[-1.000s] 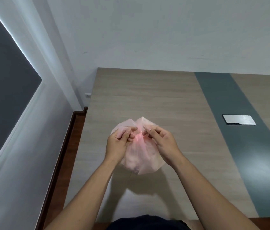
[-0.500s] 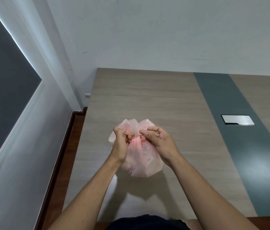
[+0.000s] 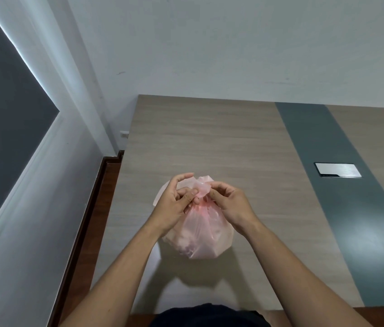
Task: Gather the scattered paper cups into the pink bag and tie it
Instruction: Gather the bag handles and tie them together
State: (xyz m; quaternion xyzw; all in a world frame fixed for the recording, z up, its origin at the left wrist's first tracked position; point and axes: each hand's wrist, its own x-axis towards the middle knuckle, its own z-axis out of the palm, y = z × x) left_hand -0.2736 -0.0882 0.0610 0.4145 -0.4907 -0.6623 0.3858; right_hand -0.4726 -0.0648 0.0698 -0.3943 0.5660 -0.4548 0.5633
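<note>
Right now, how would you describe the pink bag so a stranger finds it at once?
Start at the wooden table with the grey stripe. Near its front, the left hand and right hand pinch the pink bag. It is the only soft, translucent thing there.

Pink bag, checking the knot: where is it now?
Head view: the pink bag sits on the table, left of the grey strip, its gathered neck pinched by left hand and right hand.

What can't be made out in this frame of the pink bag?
Head view:
- Contents of the pink bag: cloudy film blurs them; nothing countable.
- Knot at its neck: the left hand and right hand cover it; completion unclear.
- Silver plate in the table: too small to identify.
</note>
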